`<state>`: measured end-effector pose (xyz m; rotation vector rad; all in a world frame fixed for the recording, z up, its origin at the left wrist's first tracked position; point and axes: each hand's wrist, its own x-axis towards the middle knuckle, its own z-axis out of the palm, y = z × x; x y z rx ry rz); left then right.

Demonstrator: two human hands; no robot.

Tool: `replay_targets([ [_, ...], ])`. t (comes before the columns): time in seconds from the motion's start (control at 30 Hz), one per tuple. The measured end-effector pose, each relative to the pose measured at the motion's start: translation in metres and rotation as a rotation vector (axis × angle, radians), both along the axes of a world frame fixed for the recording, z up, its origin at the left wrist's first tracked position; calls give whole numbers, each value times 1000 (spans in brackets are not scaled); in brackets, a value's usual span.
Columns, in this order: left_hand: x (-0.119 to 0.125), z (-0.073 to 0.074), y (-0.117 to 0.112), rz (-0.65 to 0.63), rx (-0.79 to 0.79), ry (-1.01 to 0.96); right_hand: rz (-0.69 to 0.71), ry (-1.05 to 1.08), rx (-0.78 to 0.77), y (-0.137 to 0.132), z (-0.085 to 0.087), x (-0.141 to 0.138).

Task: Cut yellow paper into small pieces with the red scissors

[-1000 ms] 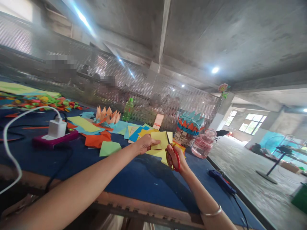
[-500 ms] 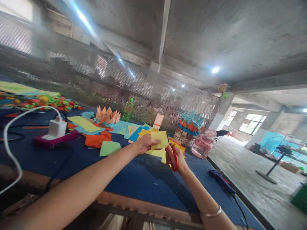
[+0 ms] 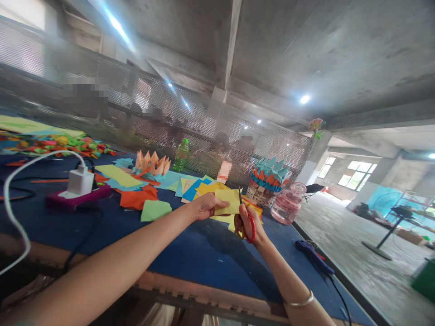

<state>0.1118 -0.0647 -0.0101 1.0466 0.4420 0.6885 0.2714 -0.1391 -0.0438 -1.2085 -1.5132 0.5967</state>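
The person's left hand [image 3: 206, 206] is closed in a pinch on a yellow paper sheet [image 3: 227, 202], which lies at the hand's 3 o'clock and extends from between the thumb and fingers. The right hand [image 3: 246, 222] is curled tightly around red-handled scissors [image 3: 250, 226], their narrow blades rising at its 12 o'clock against the sheet's right edge. More yellow paper [image 3: 222, 217] lies just below the held sheet, near the right hand's 10 o'clock. A green paper scrap [image 3: 155, 210] sits at the left hand's 9 o'clock on the blue-covered table [image 3: 210, 267]. A pink glass jar [image 3: 286, 207] stands at the right hand's 2 o'clock, and a blue glue gun [image 3: 312, 256] lies at its 4 o'clock.
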Motion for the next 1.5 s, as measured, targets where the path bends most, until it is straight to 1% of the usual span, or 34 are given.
replay_targets([
  [0.2,0,2,-1,7,-11,-3,-3,53,-27,-3,4,-6],
  [0.43,-1,1,-1,3,8,4,-19,68,-43,-7,10,-10],
  [0.67,0,-2,2,-6,10,4,-43,58,-58,-6,5,-10],
  [0.73,-1,-2,3,9,2,-9,-74,50,-68,-6,7,-9],
  [0.77,-1,-1,4,18,-4,-13,-119,39,-69,-6,10,-8],
  [0.83,-4,0,6,40,-19,1,-271,-61,-79,-7,18,1],
  [0.87,-5,0,7,54,-22,15,-370,-168,-84,-8,23,9],
  [0.93,-8,1,10,88,-15,53,-536,-548,-160,-12,32,29],
  [1.0,-11,0,14,117,8,84,-607,-667,-221,-17,36,54],
  [1.03,-12,-1,16,130,21,98,-652,-833,-332,-20,37,65],
  [1.07,-12,-1,17,141,33,114,-654,-977,-452,-22,36,76],
  [1.13,-12,-2,19,155,52,141,-600,-1149,-603,-26,35,89],
  [1.17,-12,-3,20,159,58,149,-586,-1180,-638,-28,34,91],
  [1.2,-12,-3,20,164,63,155,-589,-1190,-639,-28,34,89],
  [1.27,-12,-4,21,170,68,157,-602,-1178,-576,-27,35,76],
  [1.3,-13,-5,21,172,69,156,-593,-1152,-484,-26,36,66],
  [1.33,-14,-6,22,178,71,156,-501,-1102,-398,-24,36,55],
  [1.37,-15,-7,24,183,75,160,-348,-1031,-364,-21,36,43],
  [1.4,-16,-8,25,190,81,165,-193,-962,-406,-18,35,33],
  [1.43,-18,-9,27,200,91,173,-107,-933,-440,-15,34,24],
  [1.5,-22,-12,31,224,113,201,-55,-942,-482,-8,32,14],
])
